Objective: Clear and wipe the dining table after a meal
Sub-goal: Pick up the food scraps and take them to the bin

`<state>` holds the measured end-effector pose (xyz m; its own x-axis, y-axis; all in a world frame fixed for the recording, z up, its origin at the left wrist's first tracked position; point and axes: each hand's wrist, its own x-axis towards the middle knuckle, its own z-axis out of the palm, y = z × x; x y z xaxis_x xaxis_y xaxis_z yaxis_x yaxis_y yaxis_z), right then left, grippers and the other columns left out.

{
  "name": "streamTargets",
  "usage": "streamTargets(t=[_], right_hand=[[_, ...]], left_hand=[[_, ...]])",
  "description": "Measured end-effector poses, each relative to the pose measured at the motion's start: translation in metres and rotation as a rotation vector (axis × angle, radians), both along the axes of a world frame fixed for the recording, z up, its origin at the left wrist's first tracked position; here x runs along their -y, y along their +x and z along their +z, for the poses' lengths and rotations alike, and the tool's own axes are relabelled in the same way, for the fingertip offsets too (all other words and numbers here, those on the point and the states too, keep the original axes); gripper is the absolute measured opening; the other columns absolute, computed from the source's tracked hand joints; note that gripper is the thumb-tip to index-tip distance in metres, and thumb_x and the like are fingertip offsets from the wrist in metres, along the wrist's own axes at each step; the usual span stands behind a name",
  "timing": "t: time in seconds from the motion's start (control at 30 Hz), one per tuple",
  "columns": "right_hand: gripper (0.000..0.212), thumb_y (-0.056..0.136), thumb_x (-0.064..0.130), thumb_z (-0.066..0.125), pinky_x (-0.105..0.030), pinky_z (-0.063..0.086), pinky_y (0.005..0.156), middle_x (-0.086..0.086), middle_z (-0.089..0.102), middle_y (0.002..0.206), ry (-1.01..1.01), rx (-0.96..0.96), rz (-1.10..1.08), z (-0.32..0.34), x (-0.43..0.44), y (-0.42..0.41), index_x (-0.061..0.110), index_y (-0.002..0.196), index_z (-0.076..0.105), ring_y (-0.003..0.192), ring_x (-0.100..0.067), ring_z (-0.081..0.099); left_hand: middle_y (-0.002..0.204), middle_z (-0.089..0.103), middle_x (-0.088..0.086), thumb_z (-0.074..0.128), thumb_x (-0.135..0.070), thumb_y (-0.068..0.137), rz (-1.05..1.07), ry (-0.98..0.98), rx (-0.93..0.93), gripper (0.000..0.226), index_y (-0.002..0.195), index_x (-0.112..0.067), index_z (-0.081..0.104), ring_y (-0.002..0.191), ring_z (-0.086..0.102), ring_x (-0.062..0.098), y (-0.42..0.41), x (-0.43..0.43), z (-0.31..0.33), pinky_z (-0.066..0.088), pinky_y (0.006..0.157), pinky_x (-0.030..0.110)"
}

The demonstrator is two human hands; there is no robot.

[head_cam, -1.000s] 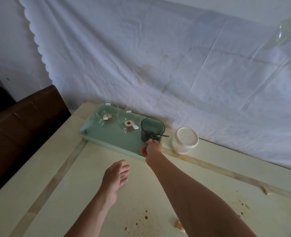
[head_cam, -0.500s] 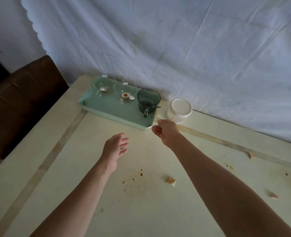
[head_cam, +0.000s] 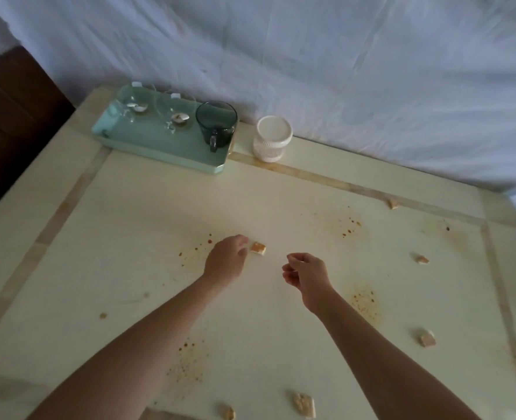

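A cream dining table carries brown sauce spatters and several bread scraps. My left hand reaches over the middle, its fingertips just left of a small bread piece, apparently touching it but not holding it. My right hand hovers a little to the right, fingers loosely curled, nothing in it. A mint green tray stands at the back left with two clear glass cups and a dark glass mug. A white lidded jar stands just right of the tray.
More bread scraps lie at the right, lower right, front edge and far right strip. Sauce spots mark the right half. A white sheet hangs behind the table; a brown seat is at the left.
My right hand has let go at the tray's corner and pulled back to the table's middle. My left hand has moved right to the bread piece. The view has tilted down.
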<state>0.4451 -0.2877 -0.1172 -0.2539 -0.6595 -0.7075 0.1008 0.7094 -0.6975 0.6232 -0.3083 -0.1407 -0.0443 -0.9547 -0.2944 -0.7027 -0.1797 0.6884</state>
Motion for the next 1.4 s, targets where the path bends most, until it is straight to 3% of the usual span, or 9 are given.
streamTargets(t=[0.33,0.43,0.5,0.6,0.73,0.87,0.97,1.17,1.4], right_hand=[[0.01,0.091,-0.002,0.051,-0.028,0.049,0.056,-0.015,0.059,0.071,-0.009,0.018,-0.1,0.003,-0.048,-0.034,-0.003,0.095,0.061,0.061,-0.023,0.054],[0.011,0.092,-0.002,0.051,-0.028,0.049,0.055,-0.015,0.059,0.071,-0.005,0.044,-0.1,0.002,-0.051,-0.032,-0.003,0.095,0.061,0.061,-0.023,0.054],[0.012,0.092,-0.002,0.05,-0.028,0.049,0.056,-0.016,0.059,0.073,0.001,0.053,-0.098,0.0,-0.055,-0.031,-0.001,0.094,0.061,0.061,-0.023,0.054],[0.012,0.092,-0.002,0.049,-0.028,0.049,0.056,-0.015,0.06,0.073,0.0,0.063,-0.1,0.0,-0.063,-0.03,-0.001,0.093,0.061,0.061,-0.023,0.055],[0.01,0.09,-0.002,0.053,-0.028,0.049,0.056,-0.014,0.06,0.072,-0.017,-0.006,0.0,0.006,-0.077,-0.033,0.002,0.089,0.062,0.06,-0.021,0.055],[0.015,0.087,0.002,0.052,-0.024,0.045,0.055,-0.005,0.06,0.079,0.026,-0.432,0.509,0.002,-0.119,-0.047,0.013,0.091,0.061,0.065,-0.016,0.056],[0.019,0.087,0.012,0.058,-0.024,0.045,0.068,-0.004,0.062,0.1,0.041,-0.689,0.865,-0.001,-0.161,-0.055,0.016,0.106,0.059,0.082,-0.016,0.057],[0.041,0.086,0.035,0.059,-0.033,0.044,0.084,-0.003,0.055,0.119,-0.063,-0.889,1.072,-0.009,-0.223,-0.058,0.018,0.121,0.048,0.11,-0.024,0.054],[0.027,0.087,0.011,0.053,-0.036,0.046,0.076,-0.008,0.054,0.112,-0.191,-0.963,1.033,-0.025,-0.248,-0.051,0.011,0.114,0.047,0.103,-0.027,0.053]], left_hand=[[0.135,0.052,0.004,0.038,0.002,0.092,-0.386,-0.298,0.38,0.045,0.134,-0.01,0.046,0.127,0.042,0.024,-0.03,-0.001,-0.018,0.043,0.095,0.036],[0.103,0.063,0.002,0.06,0.004,0.078,-0.483,-0.368,0.517,0.032,0.105,-0.013,0.062,0.098,0.057,0.023,-0.028,-0.002,-0.019,0.049,0.072,0.031],[0.078,0.061,0.0,0.08,0.005,0.049,-0.538,-0.357,0.628,0.04,0.078,-0.016,0.063,0.072,0.059,0.019,-0.025,-0.001,-0.02,0.046,0.052,0.027],[0.072,0.059,0.002,0.082,0.003,0.041,-0.533,-0.417,0.647,0.042,0.073,-0.014,0.061,0.066,0.059,0.02,-0.021,-0.001,-0.019,0.046,0.046,0.027],[0.102,0.059,0.01,0.051,-0.016,0.09,-0.224,-0.208,0.312,0.029,0.118,-0.013,0.058,0.094,0.057,0.027,-0.021,-0.009,-0.005,0.045,0.071,0.032],[0.071,0.055,0.003,0.058,-0.018,0.089,0.338,0.316,-0.547,0.009,0.095,-0.018,0.065,0.056,0.053,0.015,-0.027,-0.041,0.017,0.042,0.049,0.019],[0.076,0.052,0.008,0.058,-0.01,0.09,0.538,0.573,-0.949,0.004,0.09,-0.011,0.063,0.06,0.057,0.016,-0.033,-0.084,0.025,0.048,0.045,0.019],[0.088,0.057,0.014,0.048,-0.01,0.094,0.649,0.736,-1.209,0.017,0.097,-0.002,0.063,0.075,0.058,0.018,-0.049,-0.155,0.025,0.055,0.057,0.021],[0.091,0.061,0.017,0.043,-0.014,0.097,0.776,0.682,-1.395,0.023,0.099,0.001,0.06,0.08,0.063,0.023,-0.058,-0.205,0.023,0.059,0.065,0.026]])
